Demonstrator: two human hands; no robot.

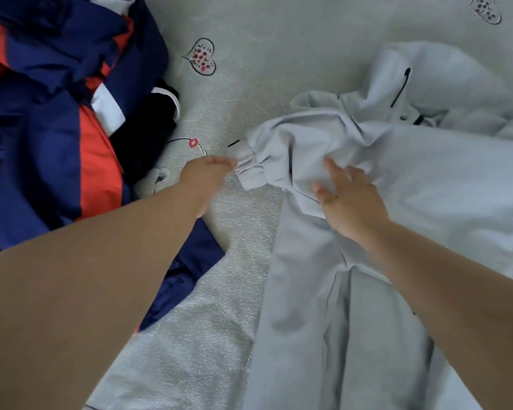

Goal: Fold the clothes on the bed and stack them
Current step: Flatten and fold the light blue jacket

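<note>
Pile point(51, 113): navy, red and white clothes heaped at upper left, on the bed.
Bed point(249, 69): pale textured cover printed with hearts, filling the frame.
Left hand point(205, 176): centre, fingertips pinching the cuff point(251, 173).
Right hand point(347, 199): fingers spread flat on the sleeve.
Hoodie point(427, 187): pale grey, rumpled, right half of frame.

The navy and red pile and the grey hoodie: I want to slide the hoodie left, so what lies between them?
In the head view, mostly bare bed sheet; the left hand reaches across it, pinching the grey hoodie cuff.
</note>
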